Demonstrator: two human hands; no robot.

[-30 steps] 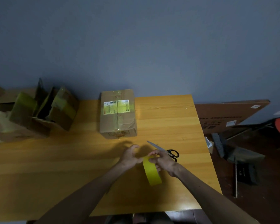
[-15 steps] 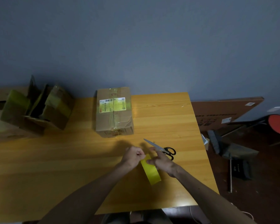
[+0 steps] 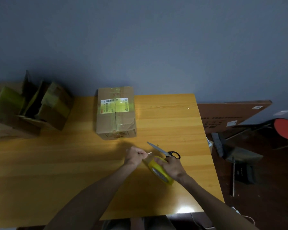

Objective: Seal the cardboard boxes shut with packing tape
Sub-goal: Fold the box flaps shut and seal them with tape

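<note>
Far left of the left hand: open cardboard boxes (image 3: 32, 107), flaps up, patches of yellow tape on them, at the tabletop (image 3: 165, 117) edge. Beyond the left hand, towards the wall: closed cardboard box (image 3: 115, 113), labelled, with a tape strip along its top seam.

Left hand (image 3: 135, 156) – fingers curled, pinching the free tape end (image 3: 149, 153) between thumb and fingertips. Just right of it, the yellow tape roll (image 3: 160, 173), tilted on edge above the tabletop. Right hand (image 3: 172, 168) – grips the roll from its right side.

Scissors (image 3: 165, 151) lie flat just beyond the right hand, handles near its fingers, blades pointing away to the left. Well right of that hand, on the floor: a broom (image 3: 218, 143).
</note>
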